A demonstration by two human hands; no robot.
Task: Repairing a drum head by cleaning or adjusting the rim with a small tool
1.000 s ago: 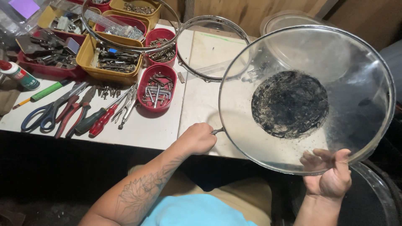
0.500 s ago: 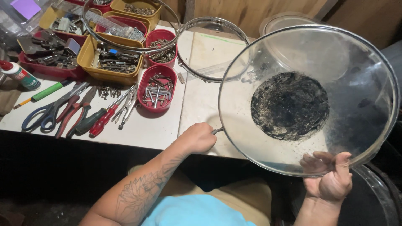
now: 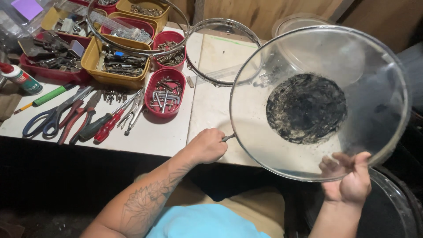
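A: What is being held up on the right?

B: A big clear round drum skin (image 3: pixel 317 103) with a black, worn patch (image 3: pixel 307 108) at its middle, tilted and raised above the edge of the tabletop (image 3: pixel 211 105).

A: And the hands?

B: The right hand (image 3: pixel 348 180) grasps the skin's lower rim, fingers curled behind the clear film. The left hand (image 3: pixel 207 145) is clenched on a small metal tool (image 3: pixel 228 137) whose tip meets the skin's left rim.

A: What lies just behind it?

B: A metal hoop (image 3: pixel 222 50) lies flat on the tabletop, just beside the skin, and a second hoop (image 3: pixel 136 26) rests over the trays further left. Another clear round skin (image 3: pixel 299 22) shows at the back, partly hidden.

A: The trays?

B: Two small red tubs of screws (image 3: pixel 165 90), one behind the other, then yellow trays (image 3: pixel 115 66) and a red tray (image 3: pixel 48 59) of metal parts.

A: And at the near left?

B: Blue-handled scissors (image 3: pixel 48 119), red-handled pliers (image 3: pixel 81 119), a red and green screwdriver (image 3: pixel 103 125), a green pen (image 3: pixel 48 96) and a small bottle (image 3: pixel 20 78), all well apart from the skin.
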